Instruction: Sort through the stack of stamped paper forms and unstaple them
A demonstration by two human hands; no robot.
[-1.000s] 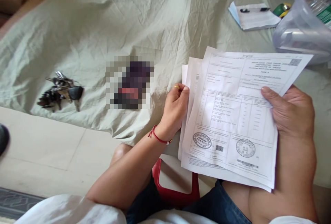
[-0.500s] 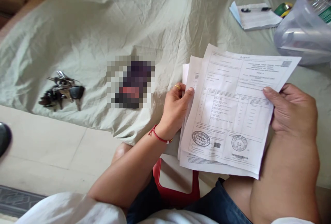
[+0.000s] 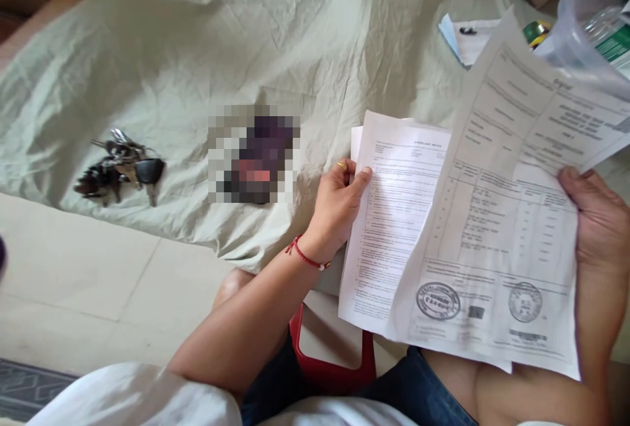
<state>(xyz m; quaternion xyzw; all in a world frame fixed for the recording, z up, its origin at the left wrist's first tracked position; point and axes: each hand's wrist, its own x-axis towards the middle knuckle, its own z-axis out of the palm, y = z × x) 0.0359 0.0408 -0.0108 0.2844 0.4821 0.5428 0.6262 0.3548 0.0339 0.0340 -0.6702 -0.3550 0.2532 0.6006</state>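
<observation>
My left hand (image 3: pixel 339 206) is closed on the left edge of several printed paper sheets (image 3: pixel 388 229), thumb on top. Dense text fills the upper face of that stack. In my right hand (image 3: pixel 603 219) is a stamped form (image 3: pixel 506 216), pinched at its right edge between thumb and fingers. The form carries a table and two round stamps near its bottom. It is lifted and curved, and it overlaps the right part of the stack. A red cord bracelet (image 3: pixel 308 255) circles my left wrist.
On the pale green cloth (image 3: pixel 197 52) lie a bunch of keys (image 3: pixel 121 167) and a blurred-out dark object (image 3: pixel 260 160). Farther right are a notepad (image 3: pixel 472 42), a green-yellow tape measure (image 3: pixel 536 32) and a clear plastic tub (image 3: pixel 575 12) with a bottle. A red-framed stool (image 3: pixel 332 373) is below.
My right hand has moved right with the stamped form, peeling it off the stack and uncovering the text sheet. My left hand stays nearly in place.
</observation>
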